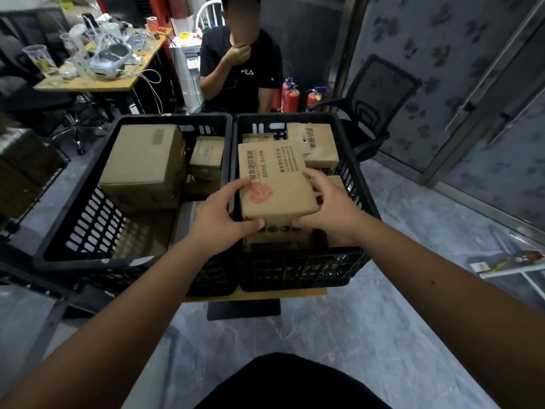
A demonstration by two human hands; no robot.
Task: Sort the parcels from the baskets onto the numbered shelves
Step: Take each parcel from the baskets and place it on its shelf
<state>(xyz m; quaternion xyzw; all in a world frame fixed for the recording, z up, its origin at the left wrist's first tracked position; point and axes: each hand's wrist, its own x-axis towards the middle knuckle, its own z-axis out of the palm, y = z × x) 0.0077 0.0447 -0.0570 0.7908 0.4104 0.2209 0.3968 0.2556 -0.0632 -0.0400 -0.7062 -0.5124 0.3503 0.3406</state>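
Two black slotted baskets stand side by side in front of me, the left basket (88, 219) and the right basket (362, 202). Over the right one I hold a flat brown cardboard parcel (277, 178) with red and dark print. My left hand (219, 215) grips its near left edge, and my right hand (327, 205) grips its near right side. Beneath and behind it lie more brown parcels (317, 143). The left basket holds a large plain box (144, 166) and a smaller box (206, 156).
A person in a black shirt (239, 69) sits just behind the baskets. A cluttered desk (97, 81) is at the back left, red fire extinguishers (290, 97) and a black office chair (380, 98) at the back right. Grey floor (413, 305) spreads to my right.
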